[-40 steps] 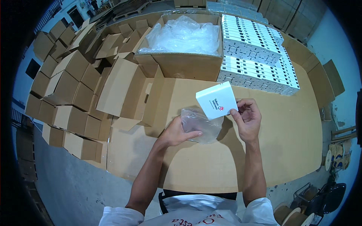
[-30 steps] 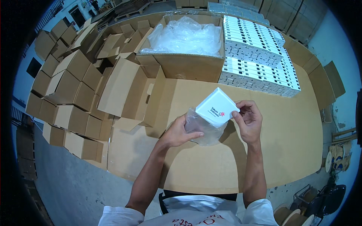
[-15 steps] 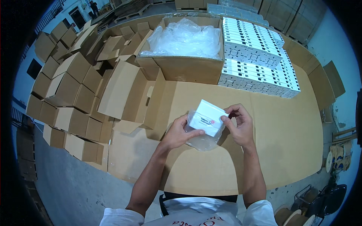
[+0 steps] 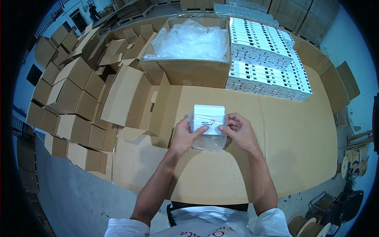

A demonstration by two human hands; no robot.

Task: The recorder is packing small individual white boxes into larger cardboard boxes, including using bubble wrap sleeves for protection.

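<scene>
Both hands hold a small white box (image 4: pixel 209 114) that sits partly inside a clear plastic bag (image 4: pixel 208 141), just above the cardboard-covered table (image 4: pixel 284 150). My left hand (image 4: pixel 184 136) grips the bag's left edge, thumb on the box front. My right hand (image 4: pixel 240 132) pinches the right edge of the bag and box. The box's upper half sticks out of the bag's mouth.
A large open carton (image 4: pixel 189 59) full of clear plastic bags stands behind the hands. Stacks of white boxes (image 4: pixel 264 59) fill the back right. Several empty open cartons (image 4: pixel 79 94) are piled at the left. A flat carton (image 4: pixel 130 102) lies beside my left hand.
The white box was held up in my right hand above the bag; it has come down and slid partway into the bag, with both hands now closed on it.
</scene>
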